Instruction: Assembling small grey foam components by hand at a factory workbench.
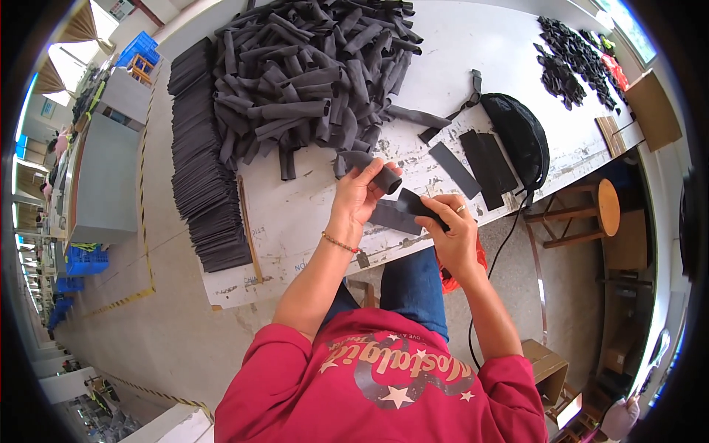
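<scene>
Near the front edge of the table, my left hand closes its fingers round a rolled dark grey fabric tube. To its right, my right hand pinches a dark fabric piece between thumb and fingers. The two pieces are close together; whether they touch I cannot tell. A flat grey fabric strip lies on the table below them, partly covered. Beyond my hands rises a large heap of rolled fabric tubes. Left of the heap runs a long row of stacked flat fabric pieces.
A black zipped pouch with a strap lies on the white table, beside flat dark pieces. Small black parts are spread at the far right. A wooden stool and a hanging black cable are off the right edge.
</scene>
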Demonstrator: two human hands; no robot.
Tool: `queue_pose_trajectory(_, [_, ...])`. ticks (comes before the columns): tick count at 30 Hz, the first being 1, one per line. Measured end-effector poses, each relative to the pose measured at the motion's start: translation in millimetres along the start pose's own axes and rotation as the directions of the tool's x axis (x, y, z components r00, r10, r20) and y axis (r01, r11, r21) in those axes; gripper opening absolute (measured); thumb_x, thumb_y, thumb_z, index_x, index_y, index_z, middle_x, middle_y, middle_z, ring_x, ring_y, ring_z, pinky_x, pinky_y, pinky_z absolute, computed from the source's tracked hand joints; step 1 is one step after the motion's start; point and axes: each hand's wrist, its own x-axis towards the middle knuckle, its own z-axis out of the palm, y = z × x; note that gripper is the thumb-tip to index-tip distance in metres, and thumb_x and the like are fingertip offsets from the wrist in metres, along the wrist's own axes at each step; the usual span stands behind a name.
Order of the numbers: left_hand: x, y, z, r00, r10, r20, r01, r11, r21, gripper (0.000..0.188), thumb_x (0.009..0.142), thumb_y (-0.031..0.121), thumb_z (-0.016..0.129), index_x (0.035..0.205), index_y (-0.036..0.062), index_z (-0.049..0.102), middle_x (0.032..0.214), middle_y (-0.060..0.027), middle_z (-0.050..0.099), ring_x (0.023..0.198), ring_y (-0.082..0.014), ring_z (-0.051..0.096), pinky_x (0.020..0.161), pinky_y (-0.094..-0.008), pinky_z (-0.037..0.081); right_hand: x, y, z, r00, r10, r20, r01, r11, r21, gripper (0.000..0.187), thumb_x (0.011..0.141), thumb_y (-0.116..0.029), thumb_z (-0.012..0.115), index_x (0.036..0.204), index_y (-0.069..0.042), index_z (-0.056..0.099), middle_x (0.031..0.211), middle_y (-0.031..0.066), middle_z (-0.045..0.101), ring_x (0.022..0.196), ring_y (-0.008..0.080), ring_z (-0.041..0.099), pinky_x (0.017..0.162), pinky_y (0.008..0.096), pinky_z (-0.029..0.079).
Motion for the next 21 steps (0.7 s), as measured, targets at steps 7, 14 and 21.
queue_pose_trajectory(7, [-12,-5,10,0.998,-0.024,0.063,0.024,1.0,0.009,0.026,0.087,0.013,0.072,0.104,0.0013,0.057,0.1,-0.017,0.068,0.094,-0.0292,0.069,0.081,-0.0359,0.059,9,-3,1,0.955,-0.283,-0.093,0.239,0.914,-0.327,0.023,0.071,-0.003,0.076,0.094,-0.005,0.071,0.087,0.0047,0.061,0.081,0.0246,0.057,0.071,0.0369,0.042])
queue_pose_trajectory(14, [-24,-13,15,0.994,-0.014,0.105,0.017,0.999,-0.031,0.032,0.09,0.01,0.068,0.115,-0.0006,0.051,0.106,-0.0179,0.067,0.098,-0.0284,0.068,0.084,-0.0365,0.057,7,-1,3,0.928,-0.368,-0.066,0.299,0.836,-0.461,0.025,0.072,-0.003,0.074,0.096,-0.005,0.069,0.087,0.0039,0.059,0.081,0.0242,0.056,0.072,0.0382,0.042])
queue_pose_trajectory(21, [-48,-14,32,0.984,0.16,0.077,-0.164,0.986,0.042,0.044,0.09,0.006,0.067,0.126,-0.0036,0.044,0.111,-0.0187,0.065,0.104,-0.0278,0.066,0.09,-0.0348,0.056,9,-7,15,0.929,-0.342,-0.139,0.264,0.879,-0.398,0.036,0.071,-0.004,0.077,0.106,-0.005,0.068,0.093,0.0069,0.06,0.086,0.0265,0.056,0.075,0.0404,0.043])
